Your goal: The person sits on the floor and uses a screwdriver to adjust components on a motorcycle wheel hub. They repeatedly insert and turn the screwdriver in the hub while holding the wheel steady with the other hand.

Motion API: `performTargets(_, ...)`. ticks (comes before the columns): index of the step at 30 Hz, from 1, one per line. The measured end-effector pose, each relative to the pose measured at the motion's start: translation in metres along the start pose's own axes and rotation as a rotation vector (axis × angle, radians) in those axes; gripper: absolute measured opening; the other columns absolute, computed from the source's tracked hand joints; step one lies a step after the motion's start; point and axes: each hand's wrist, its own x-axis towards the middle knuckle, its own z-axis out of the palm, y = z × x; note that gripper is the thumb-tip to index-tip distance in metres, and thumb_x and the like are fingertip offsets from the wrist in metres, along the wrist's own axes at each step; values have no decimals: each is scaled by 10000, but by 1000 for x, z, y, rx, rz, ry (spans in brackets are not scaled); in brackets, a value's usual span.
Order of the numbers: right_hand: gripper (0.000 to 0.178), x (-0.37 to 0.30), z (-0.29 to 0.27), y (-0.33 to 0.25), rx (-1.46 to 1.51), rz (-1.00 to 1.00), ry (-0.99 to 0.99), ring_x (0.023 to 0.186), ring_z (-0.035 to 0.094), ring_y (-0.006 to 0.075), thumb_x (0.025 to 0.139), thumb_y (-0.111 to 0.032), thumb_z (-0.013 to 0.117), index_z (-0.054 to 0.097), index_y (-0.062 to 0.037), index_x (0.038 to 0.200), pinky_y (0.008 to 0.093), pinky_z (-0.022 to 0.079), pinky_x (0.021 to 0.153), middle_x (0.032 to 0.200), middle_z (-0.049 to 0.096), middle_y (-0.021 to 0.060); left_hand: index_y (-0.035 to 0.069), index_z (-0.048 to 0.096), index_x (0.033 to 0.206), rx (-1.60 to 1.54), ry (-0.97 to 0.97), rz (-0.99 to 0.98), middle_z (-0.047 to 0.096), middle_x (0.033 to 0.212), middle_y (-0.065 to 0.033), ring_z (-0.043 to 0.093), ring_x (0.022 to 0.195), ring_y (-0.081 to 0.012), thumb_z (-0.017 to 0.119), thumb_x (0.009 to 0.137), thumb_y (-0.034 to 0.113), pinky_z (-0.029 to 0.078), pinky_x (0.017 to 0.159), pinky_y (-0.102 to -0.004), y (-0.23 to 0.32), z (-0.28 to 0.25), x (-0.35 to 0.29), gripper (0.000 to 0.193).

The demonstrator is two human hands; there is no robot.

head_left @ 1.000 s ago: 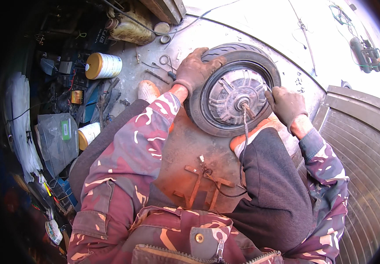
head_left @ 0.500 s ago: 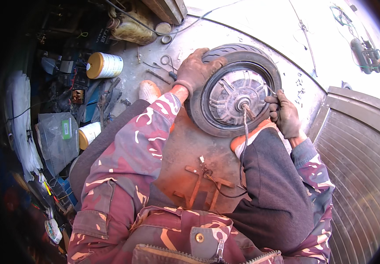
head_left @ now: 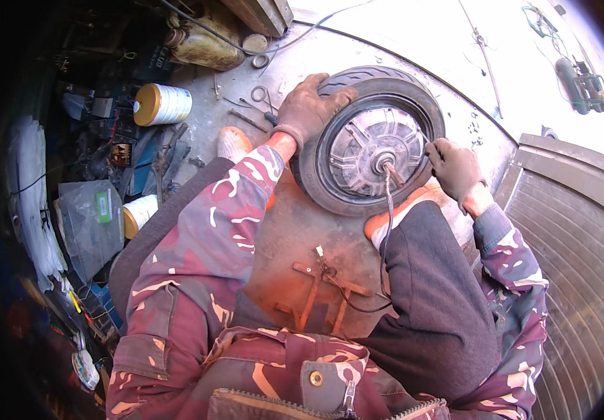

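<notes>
A hub-motor wheel with a black tyre [head_left: 316,171] and a ribbed metal hub [head_left: 358,150] leans tilted between my feet. A cable [head_left: 390,203] comes out at its axle and runs down to the floor. My left hand [head_left: 309,108], in a brown work glove, is wrapped over the tyre's upper left, with the fingers on the tread and sidewall. At the wheel's right rim, my gloved right hand [head_left: 453,168] is curled closed by the tyre's inner edge. What it grips is mostly hidden.
An orange-brown metal frame [head_left: 309,297] lies on the floor near me, beside the cable's connector. Several tools, including a screwdriver [head_left: 269,117], lie left of the wheel. Tubs [head_left: 169,105] and clutter stand further left. A ridged metal panel [head_left: 567,252] is at right.
My right hand has turned and its fingers have curled over at the rim, with the forearm shifting slightly right. My left hand stays on the tyre.
</notes>
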Motion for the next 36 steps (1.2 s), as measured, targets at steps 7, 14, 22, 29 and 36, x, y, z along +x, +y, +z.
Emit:
performTargets(7,411,-3,31,-13,1646,510,-159,652,554,117,1191,-306,461,633,48,1306,238,502,586,876,660,36,34,621,1490,-61,44,-25,669,1423,-269,650,1344,-386,692,929,757,511,1141,-417,15,-10,-2,918)
performTargets(14,487,-9,23,-9,1422,504,-179,753,687,139,1166,-417,519,705,28,1238,258,575,655,949,743,101,-34,590,1499,-198,5,-137,668,1431,-280,643,1355,-382,703,890,765,491,1166,-415,22,-17,-9,1011)
performTargets(22,452,4,10,-6,1036,490,-200,557,542,88,1155,-358,538,744,21,1021,249,447,525,753,636,-12,-14,582,1515,-137,16,-94,678,1415,-263,661,1334,-360,702,926,745,510,1142,-402,17,-12,-6,968)
performTargets(29,377,4,28,-9,1914,723,-228,522,390,22,1184,-331,496,623,12,1271,193,326,457,721,497,-94,1,583,1519,-191,0,-180,681,1407,-281,674,1322,-340,732,903,738,517,1129,-389,31,-23,-10,972)
performTargets(36,498,-10,-7,-21,8,177,81,928,774,356,1094,-524,577,748,-57,1124,467,594,852,976,776,184,-31,585,1511,-243,-36,-183,639,1478,-275,628,1377,-374,714,868,741,481,1182,-411,31,-26,-12,1013)
